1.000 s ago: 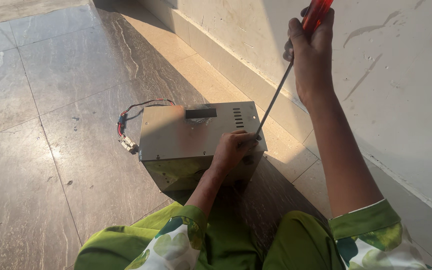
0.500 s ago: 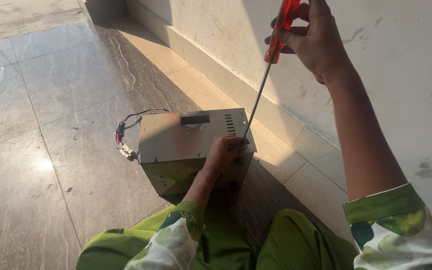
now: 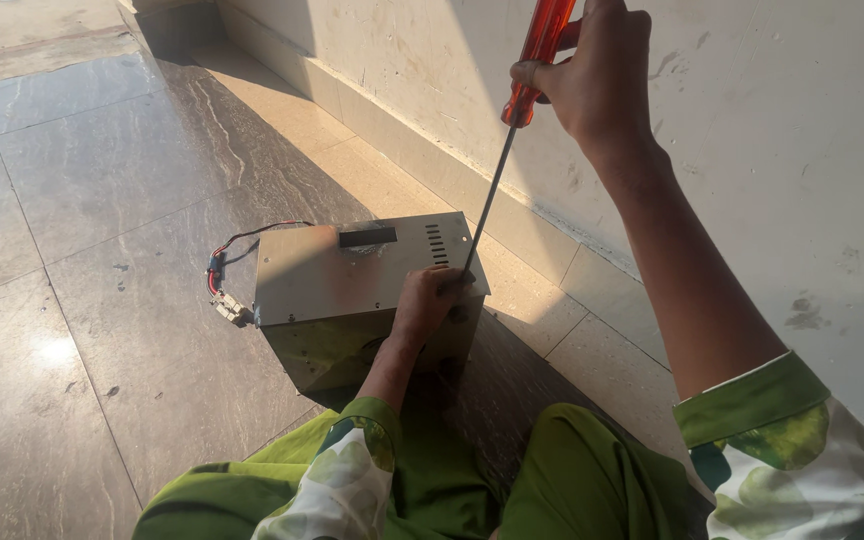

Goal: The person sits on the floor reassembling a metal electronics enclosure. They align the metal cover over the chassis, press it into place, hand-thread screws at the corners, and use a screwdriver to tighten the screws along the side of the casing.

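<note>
A bundle of red and black wires (image 3: 227, 275) hangs off the left end of the grey metal box (image 3: 352, 285), which sits on the tiled floor (image 3: 92, 180) just beside the wall. The left hand (image 3: 427, 300) grips the box's near right corner. Above the box, the right hand (image 3: 597, 75) is clenched around the red handle of a long screwdriver (image 3: 512, 130), whose tip meets the box top just beside the left hand's fingers.

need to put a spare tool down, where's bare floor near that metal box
Bare floor tiles lie left of the metal box, beyond its wire bundle, and ahead of it toward the wall. Right of the box, a narrow strip runs along the skirting. It is crowded at the box's near right corner: left hand, screwdriver in the right hand, and knees below.
</note>
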